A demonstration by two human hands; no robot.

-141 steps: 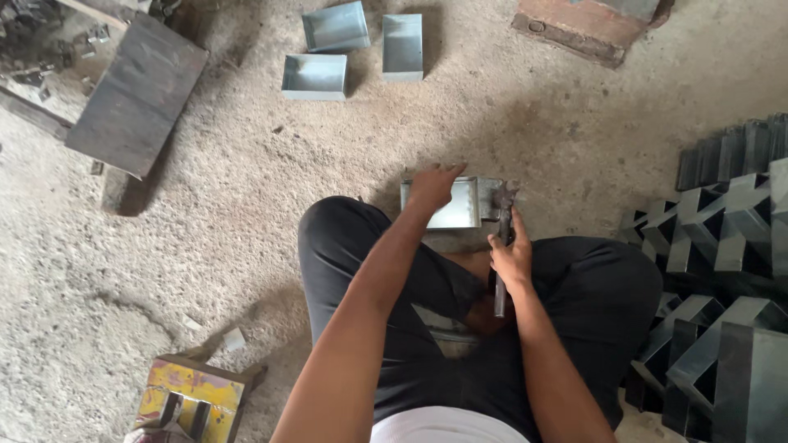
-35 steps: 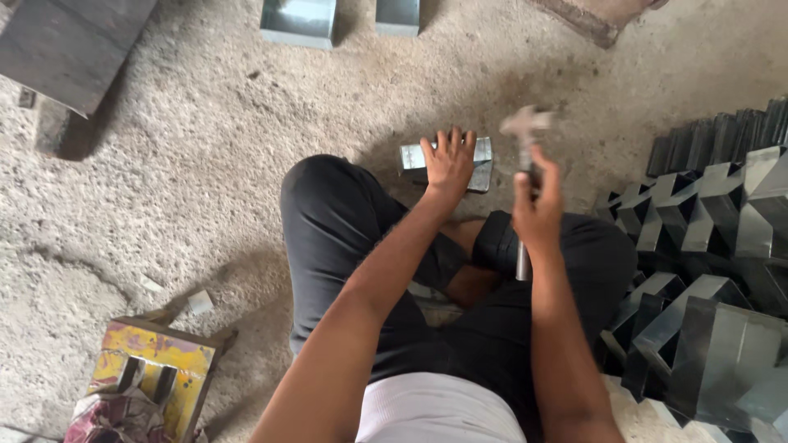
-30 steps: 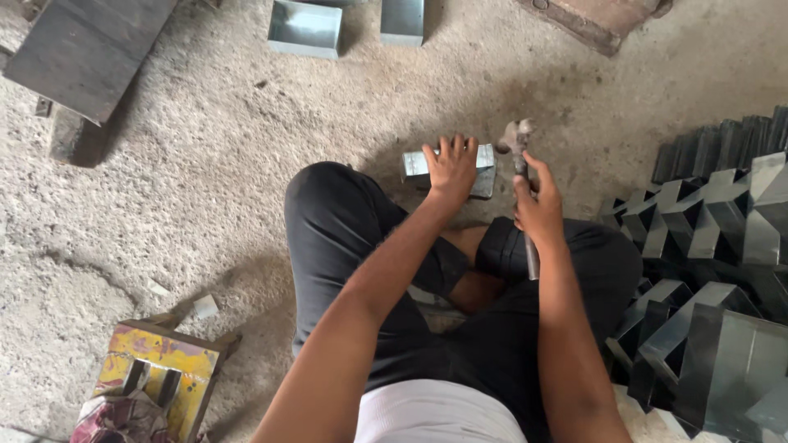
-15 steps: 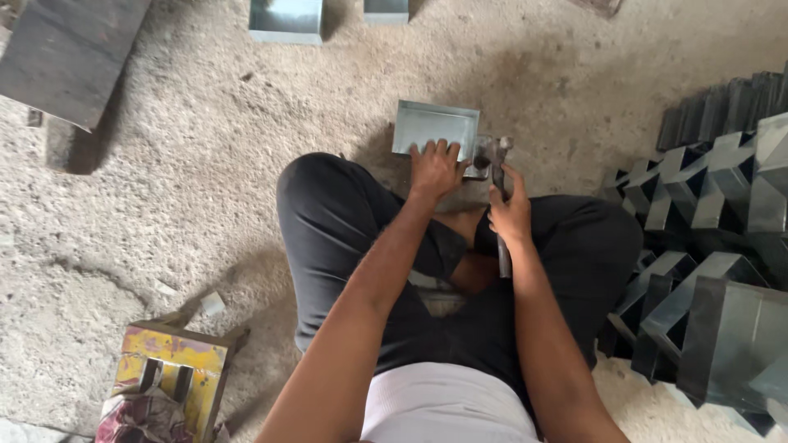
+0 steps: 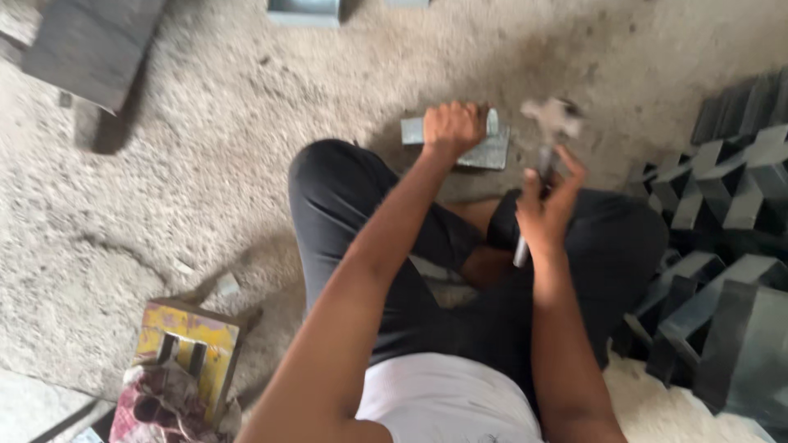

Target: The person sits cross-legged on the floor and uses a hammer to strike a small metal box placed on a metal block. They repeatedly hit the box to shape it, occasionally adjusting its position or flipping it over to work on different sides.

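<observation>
I sit cross-legged on a rough concrete floor. My left hand (image 5: 452, 127) grips the top edge of a small grey sheet-metal box (image 5: 490, 150) that lies on the floor in front of my knees. My right hand (image 5: 548, 205) is closed around the handle of a metal hammer (image 5: 552, 121), whose blurred head is raised just right of the box and apart from it.
Folded grey metal pieces (image 5: 722, 246) are stacked in rows along the right. A yellow, paint-stained block with a rag (image 5: 182, 361) sits at the lower left. A dark metal plate (image 5: 90, 41) lies at the top left, and another metal box (image 5: 305, 10) at the top edge.
The box, tilted up half a second ago, now lies lower under my left hand. The hammer has risen from beside the box and its head is up in the air.
</observation>
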